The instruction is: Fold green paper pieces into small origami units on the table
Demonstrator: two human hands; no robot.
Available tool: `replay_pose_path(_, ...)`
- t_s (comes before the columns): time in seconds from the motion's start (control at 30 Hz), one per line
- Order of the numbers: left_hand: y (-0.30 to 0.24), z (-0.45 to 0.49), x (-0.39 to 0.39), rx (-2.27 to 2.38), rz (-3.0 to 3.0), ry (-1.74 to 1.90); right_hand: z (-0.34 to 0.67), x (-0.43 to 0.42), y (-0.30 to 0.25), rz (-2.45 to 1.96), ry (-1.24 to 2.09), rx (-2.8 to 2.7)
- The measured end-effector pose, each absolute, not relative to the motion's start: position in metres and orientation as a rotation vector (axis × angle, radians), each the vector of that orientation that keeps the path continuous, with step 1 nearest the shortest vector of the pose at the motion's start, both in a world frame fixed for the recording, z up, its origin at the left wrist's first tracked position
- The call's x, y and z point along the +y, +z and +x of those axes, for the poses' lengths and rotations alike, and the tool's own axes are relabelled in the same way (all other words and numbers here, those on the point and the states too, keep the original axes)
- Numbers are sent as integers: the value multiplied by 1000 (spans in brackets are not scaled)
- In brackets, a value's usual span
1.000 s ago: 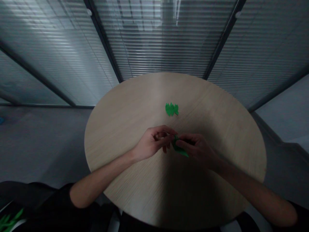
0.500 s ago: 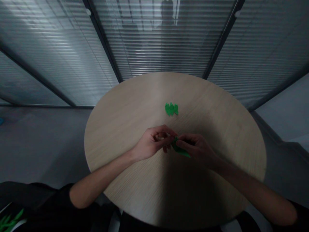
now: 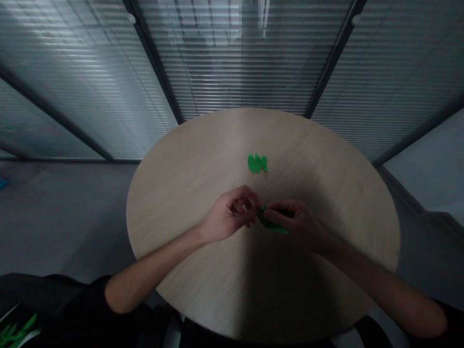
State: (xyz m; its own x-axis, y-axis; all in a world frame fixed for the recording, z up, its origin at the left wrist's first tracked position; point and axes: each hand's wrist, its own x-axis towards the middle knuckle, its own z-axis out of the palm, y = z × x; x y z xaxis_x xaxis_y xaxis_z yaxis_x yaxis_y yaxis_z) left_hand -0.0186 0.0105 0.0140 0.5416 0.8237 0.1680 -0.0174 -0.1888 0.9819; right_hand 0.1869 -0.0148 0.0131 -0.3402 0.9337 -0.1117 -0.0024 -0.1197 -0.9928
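Observation:
A thin green piece that looks like folded paper [image 3: 272,226] is held over the table between my hands. My right hand [image 3: 299,220] pinches it between thumb and fingers, covering part of its right side. At its left end, my left hand [image 3: 230,215] has thumb and forefinger closed together on the tip; the exact contact is small and dark. Farther back on the wood lies a small group of green leaf-shaped pieces [image 3: 257,163], side by side with pointed ends, apart from both hands.
Both forearms rest over a round wooden table [image 3: 188,159]. Glass panels with blinds [image 3: 242,87] stand right behind its far edge. At the lower left, a white-edged container holds green strips [image 3: 18,331]. A small blue thing [image 3: 3,182] is on the floor far left.
My left fingertips have drawn slightly left and curled more at the paper's end. My right hand and the pieces on the table stay nearly still.

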Motion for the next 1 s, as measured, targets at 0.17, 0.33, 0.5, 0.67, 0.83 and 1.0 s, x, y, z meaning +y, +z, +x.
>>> replay_pose_path(0.17, 15, -23, 9, 766, 1848, 914, 184, -17, 11, -1082, 1504, -1413)
replay_pose_path(0.33, 15, -26, 10, 727, 2056, 928, 185, -18, 6, -1147, 1370, -1490)
replay_pose_path(0.5, 14, -26, 11, 719, 2117, 941, 187, -18, 3, -1176, 1315, -1522)
replay_pose_path(0.67, 15, -25, 10, 739, 2117, 949, 186, -19, 3, -1189, 1278, -1509)
replay_pose_path(0.83, 17, -24, 9, 707, 2136, 959, 186, -18, 3, -1194, 1240, -1505)
replay_pose_path(1.0, 17, -23, 9, 697, 2147, 967, 186, -19, 3, -1213, 1165, -1501)
